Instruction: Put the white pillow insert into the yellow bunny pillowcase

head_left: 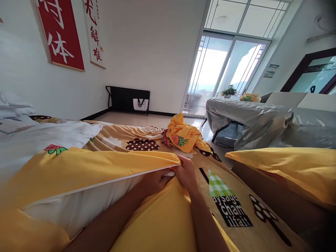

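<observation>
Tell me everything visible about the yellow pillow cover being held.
The yellow pillow cover looks like thin, lightly creased cloth, with a red-and-green print toward the left. Nearest the camera, its white-edged opening gapes over a white filling. The right hand grips one corner; the left hand is inside the opening.

Backed by white wall (pixel 147 45) at 12 o'clock | daylit through glass doors (pixel 210 70) at 2 | furnished with silver-sheeted table (pixel 249 108) at 3

There are two grips (pixel 187 173) (pixel 156 181), two scrolls (pixel 63 38) (pixel 94 35), one plant (pixel 229 90).
</observation>
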The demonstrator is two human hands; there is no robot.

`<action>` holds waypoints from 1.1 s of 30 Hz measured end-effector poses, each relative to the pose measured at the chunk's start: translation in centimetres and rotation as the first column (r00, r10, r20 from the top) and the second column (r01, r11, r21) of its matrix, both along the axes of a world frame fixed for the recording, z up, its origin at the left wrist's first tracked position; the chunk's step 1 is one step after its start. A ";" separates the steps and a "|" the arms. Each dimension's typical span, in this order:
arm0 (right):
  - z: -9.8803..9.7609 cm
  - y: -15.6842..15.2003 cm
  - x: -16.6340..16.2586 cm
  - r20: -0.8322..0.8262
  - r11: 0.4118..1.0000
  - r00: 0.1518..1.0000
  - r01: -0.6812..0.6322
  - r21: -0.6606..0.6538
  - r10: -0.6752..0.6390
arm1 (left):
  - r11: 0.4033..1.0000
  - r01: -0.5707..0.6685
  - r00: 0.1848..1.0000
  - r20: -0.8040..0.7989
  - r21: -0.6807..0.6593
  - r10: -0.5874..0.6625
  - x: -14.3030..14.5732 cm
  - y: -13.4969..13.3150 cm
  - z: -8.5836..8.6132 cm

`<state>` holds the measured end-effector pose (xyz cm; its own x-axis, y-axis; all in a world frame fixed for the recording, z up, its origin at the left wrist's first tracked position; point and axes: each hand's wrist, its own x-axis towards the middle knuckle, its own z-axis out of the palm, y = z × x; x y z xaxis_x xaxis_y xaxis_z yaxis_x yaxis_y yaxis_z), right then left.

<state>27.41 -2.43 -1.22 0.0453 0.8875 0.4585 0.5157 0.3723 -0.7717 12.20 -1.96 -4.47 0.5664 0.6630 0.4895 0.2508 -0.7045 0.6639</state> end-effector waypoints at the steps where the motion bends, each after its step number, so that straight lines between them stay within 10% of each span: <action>1: 0.0 0.0 0.0 0.018 0.999 1.000 0.011 0.032 -0.012 | 1.000 -0.008 1.000 -0.023 0.013 0.009 0.0 0.0 0.0; 13: 0.5 -0.5 0.0 0.141 0.992 0.985 0.090 0.093 -0.103 | 0.930 -0.105 0.960 -0.209 0.351 0.187 1.2 -0.3 1.1; 20: 0.4 -0.5 -0.2 0.003 0.998 0.999 0.050 0.030 -0.050 | 0.875 -0.147 0.805 -0.458 0.461 0.376 2.6 0.1 0.8; 27: 0.3 -0.5 0.1 0.253 0.977 0.951 0.141 0.158 -0.178 | 0.858 -0.191 0.783 -0.453 0.477 0.426 2.6 0.5 -0.2; 33: 0.3 -0.4 1.0 0.316 1.000 0.949 0.003 0.005 -0.005 | 0.932 -0.201 0.884 -0.355 0.301 0.305 2.1 -0.8 1.1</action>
<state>28.45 -2.86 -0.92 -0.0991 0.8855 0.4539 0.7343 0.3729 -0.5673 14.26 -2.78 -3.38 0.5745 0.6953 0.4319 0.6437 -0.7097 0.2863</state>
